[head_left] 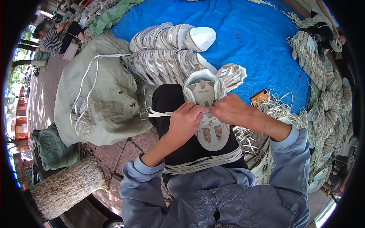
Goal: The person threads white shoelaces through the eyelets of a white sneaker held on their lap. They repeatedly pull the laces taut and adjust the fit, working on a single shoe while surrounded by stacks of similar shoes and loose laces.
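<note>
A beige and white sneaker upper (214, 137) lies across my black-trousered lap, toe toward me and ankle opening away. At the left side of its eyelet rows, my left hand (184, 123) is closed in a pinch. A flat white shoelace (159, 113) sticks out to the left from that hand. My right hand (232, 110) is closed at the right eyelet row, knuckles up; what its fingertips pinch is hidden. Several loops of pale lace (205, 164) stretch across my thighs below the toe. Just beyond the shoe sits another similar upper (232, 76).
Rows of nested uppers (159, 66) lie on a blue tarp (258, 41). A large grey-green sack (102, 95) stands left. Heaped laces (281, 112) and an orange-backed phone (259, 97) are right, before stacked uppers (327, 110). A tree trunk (70, 186) is lower left; a person (53, 40) sits far left.
</note>
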A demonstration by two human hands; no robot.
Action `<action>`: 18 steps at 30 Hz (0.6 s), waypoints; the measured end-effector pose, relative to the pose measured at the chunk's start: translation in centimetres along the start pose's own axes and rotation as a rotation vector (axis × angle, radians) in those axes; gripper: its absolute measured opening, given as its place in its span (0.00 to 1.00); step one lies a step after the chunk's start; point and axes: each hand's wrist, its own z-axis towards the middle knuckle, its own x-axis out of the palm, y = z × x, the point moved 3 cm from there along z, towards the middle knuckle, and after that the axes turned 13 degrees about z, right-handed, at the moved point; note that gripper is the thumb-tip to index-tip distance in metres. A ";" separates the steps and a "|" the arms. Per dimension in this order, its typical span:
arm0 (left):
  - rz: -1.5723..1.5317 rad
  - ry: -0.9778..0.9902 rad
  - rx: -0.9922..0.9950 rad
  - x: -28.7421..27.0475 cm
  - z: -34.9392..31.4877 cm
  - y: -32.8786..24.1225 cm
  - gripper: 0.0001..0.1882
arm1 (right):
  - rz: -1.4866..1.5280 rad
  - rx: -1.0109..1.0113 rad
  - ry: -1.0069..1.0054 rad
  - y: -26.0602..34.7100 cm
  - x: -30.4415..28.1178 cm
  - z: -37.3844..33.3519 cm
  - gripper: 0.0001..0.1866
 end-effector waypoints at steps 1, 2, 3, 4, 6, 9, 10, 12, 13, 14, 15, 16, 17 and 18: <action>-0.041 0.018 -0.024 0.1 -0.2 -0.1 0.05 | 0.012 -0.034 0.003 0.2 -0.1 0.1 0.05; -0.080 0.022 -0.048 0.1 -0.3 -0.2 0.06 | 0.016 -0.077 -0.025 0.3 -0.2 0.2 0.04; -0.083 0.042 -0.063 0.2 -0.4 -0.4 0.06 | 0.009 -0.119 -0.040 0.5 -0.3 0.1 0.05; -0.085 0.053 -0.078 0.3 -0.5 -0.6 0.06 | -0.037 -0.158 -0.144 0.7 -0.5 0.0 0.04; -0.064 0.039 -0.092 0.3 -0.6 -0.9 0.07 | -0.154 -0.227 -0.310 1.2 -0.8 -0.4 0.05; 0.015 -0.026 -0.047 0.4 -0.4 -1.6 0.05 | -0.156 -0.271 -0.414 1.8 -0.6 -0.9 0.06; 0.074 -0.012 -0.038 0.6 -0.2 -1.7 0.05 | -0.130 -0.253 -0.461 1.7 -0.5 -0.9 0.06; 0.173 -0.019 -0.008 1.1 0.2 -1.9 0.05 | -0.080 -0.197 -0.520 1.1 -0.2 -0.9 0.06; 0.196 -0.025 0.015 1.3 0.3 -1.9 0.05 | -0.026 -0.187 -0.549 0.8 0.0 -1.1 0.06; 0.214 -0.035 0.027 1.5 0.3 -2.0 0.06 | 0.029 -0.154 -0.554 0.5 0.3 -1.4 0.06; 0.222 -0.035 0.041 1.7 0.3 -2.0 0.07 | 0.087 -0.126 -0.545 0.2 0.8 -1.8 0.05; 0.291 -0.063 0.064 1.7 0.3 -2.0 0.07 | 0.254 -0.042 -0.605 -0.5 1.1 -2.3 0.05; 0.354 -0.087 0.089 1.8 0.2 -1.9 0.07 | 0.421 0.034 -0.650 -1.2 1.4 -2.8 0.04; 0.406 -0.124 0.110 1.8 0.2 -1.9 0.08 | 0.590 0.114 -0.694 -1.8 1.9 -3.3 0.05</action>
